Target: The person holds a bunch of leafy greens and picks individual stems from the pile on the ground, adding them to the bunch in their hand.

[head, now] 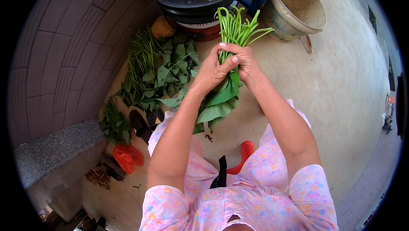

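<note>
Both my hands grip one bunch of leafy greens (220,103) by its green stems. My left hand (215,68) wraps the bunch from the left, its thumb lying across the stems. From the right, my right hand (244,60) closes round the same stems, its fingers partly hidden. Cut stem ends fan out above the hands, and broad leaves hang below towards my lap. On the floor to the left lies a pile of similar greens (172,68), with long thin stems (140,58) at its far left.
A lidded black bucket (195,2) stands ahead, an orange-brown gourd or squash (163,27) beside it. An open, stained plastic bucket (297,7) is at the upper right. Dark shoes (139,122), more greens (115,124) and a red plastic bag (127,158) lie left, near a stone ledge (60,148).
</note>
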Motion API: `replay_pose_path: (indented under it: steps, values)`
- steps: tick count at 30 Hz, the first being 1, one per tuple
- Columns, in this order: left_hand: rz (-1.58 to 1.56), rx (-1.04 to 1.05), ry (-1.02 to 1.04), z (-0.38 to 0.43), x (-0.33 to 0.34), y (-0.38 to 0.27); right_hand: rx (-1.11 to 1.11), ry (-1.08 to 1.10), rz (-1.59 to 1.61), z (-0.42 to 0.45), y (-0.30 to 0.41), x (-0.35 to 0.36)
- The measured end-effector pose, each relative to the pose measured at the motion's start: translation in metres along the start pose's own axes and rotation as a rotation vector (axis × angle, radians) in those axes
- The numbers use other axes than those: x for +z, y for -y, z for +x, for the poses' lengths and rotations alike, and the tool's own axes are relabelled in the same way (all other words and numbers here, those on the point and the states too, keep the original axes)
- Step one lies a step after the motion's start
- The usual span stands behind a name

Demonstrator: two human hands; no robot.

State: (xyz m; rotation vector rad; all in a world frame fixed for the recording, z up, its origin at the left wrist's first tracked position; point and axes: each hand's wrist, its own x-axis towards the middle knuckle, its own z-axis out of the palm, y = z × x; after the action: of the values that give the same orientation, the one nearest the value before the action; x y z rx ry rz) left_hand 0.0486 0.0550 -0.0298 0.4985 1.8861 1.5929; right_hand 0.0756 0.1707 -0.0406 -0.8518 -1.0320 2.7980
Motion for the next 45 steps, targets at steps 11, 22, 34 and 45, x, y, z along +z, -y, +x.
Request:
replay_pose_path:
  steps: [11, 22, 34, 45]
  values:
    - [-0.036, 0.004, -0.075, -0.004, -0.017, -0.009, -0.190, 0.243, -0.279, -0.003, 0.000, 0.024]
    - [0.255, -0.106, -0.820, -0.083, -0.199, -0.005, 0.044, 0.180, -0.740, 0.008, -0.036, 0.030]
    - [0.428, -0.768, -1.294, -0.278, -0.368, 0.204, 0.307, 0.149, -1.066, 0.035, -0.079, 0.017]
    - [1.233, -1.107, -1.341, -0.279, -0.423, 0.261, 0.425, 0.089, -1.181, 0.048, -0.088, -0.010]
